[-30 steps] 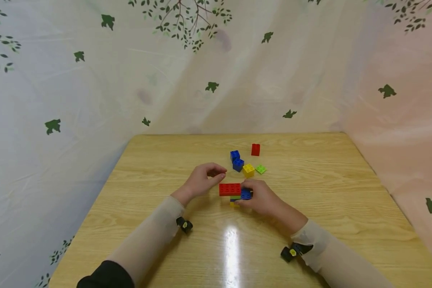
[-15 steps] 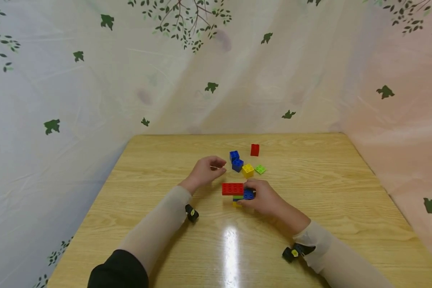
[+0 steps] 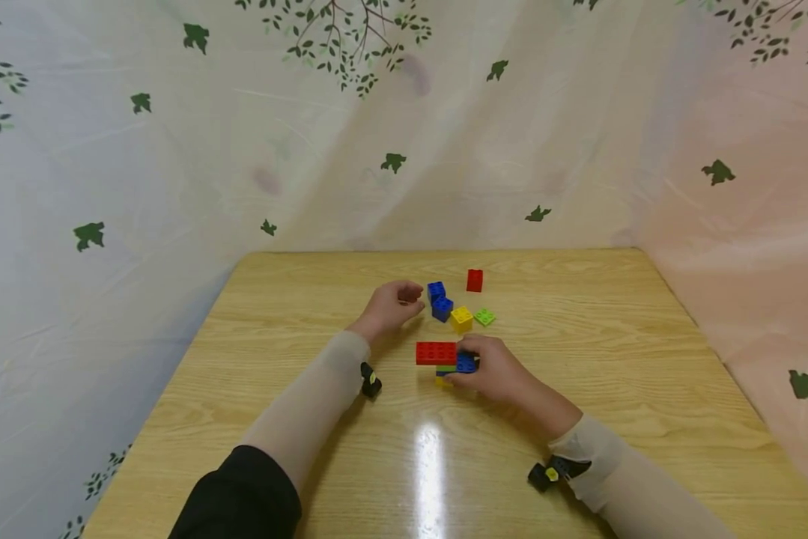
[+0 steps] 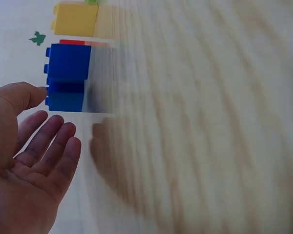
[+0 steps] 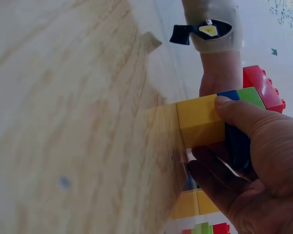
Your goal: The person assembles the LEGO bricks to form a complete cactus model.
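My right hand (image 3: 494,367) grips a small stack of toy building bricks from its right side. A long red brick (image 3: 436,352) lies across the top, with thin green and blue layers under it and a yellow brick (image 5: 200,121) at the bottom. In the right wrist view the thumb presses near the yellow and blue layers. My left hand (image 3: 392,308) is beside two loose blue bricks, the nearer (image 3: 442,309) and the farther (image 3: 436,290), its fingers loosely bent with nothing between them. In the left wrist view its thumb tip overlaps the edge of a blue brick (image 4: 68,61).
Right of the blue bricks sit a loose yellow brick (image 3: 462,320) and a flat lime-green brick (image 3: 484,317). A red brick (image 3: 475,281) stands farther back on the wooden table (image 3: 579,314). Behind the table hangs a leaf-printed cloth (image 3: 336,172).
The left hand has moved forward and slightly right, coming up to the loose blue bricks. My right hand, still holding the stack, shifted slightly right and then stayed put.
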`<state>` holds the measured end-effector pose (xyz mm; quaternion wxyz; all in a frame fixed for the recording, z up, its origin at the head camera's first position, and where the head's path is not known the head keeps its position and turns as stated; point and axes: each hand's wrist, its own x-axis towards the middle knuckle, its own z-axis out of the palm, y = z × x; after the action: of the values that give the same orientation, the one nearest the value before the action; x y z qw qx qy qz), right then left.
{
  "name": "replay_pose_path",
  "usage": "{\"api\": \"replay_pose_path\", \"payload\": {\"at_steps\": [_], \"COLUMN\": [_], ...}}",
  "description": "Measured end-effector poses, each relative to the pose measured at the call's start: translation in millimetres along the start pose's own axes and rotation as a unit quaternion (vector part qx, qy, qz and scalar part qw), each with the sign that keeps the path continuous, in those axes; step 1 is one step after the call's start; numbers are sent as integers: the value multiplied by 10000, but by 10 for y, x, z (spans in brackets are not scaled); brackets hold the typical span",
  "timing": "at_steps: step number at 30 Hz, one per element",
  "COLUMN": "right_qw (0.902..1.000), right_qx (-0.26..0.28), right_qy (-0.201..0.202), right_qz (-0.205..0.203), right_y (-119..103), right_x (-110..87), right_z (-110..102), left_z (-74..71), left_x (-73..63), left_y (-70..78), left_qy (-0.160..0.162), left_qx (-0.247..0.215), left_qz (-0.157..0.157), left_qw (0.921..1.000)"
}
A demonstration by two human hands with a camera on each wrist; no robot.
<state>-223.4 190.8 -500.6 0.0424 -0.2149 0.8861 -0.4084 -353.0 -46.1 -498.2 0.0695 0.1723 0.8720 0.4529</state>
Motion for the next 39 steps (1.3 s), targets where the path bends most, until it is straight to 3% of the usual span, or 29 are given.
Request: {"api": "replay_pose_path", "payload": {"at_steps": [15,31,39], "right_qw": [9998,9993,9990], "right_qx": [130,199,210], "right_qy": [-39,-17,-45], "right_qz": [175,303,385], "right_y": [7,13,20], "right_x": [13,0,3], "right_z": [9,14,12], "left_z": [110,208,244], "left_x": [232,327,325], "left_y": [-32,-21,36], "left_qy": [-8,59,151], "left_qx": [-80,-86,218], "left_qz": [15,-40,-182], "left_qw": [10000,9999,9995]}}
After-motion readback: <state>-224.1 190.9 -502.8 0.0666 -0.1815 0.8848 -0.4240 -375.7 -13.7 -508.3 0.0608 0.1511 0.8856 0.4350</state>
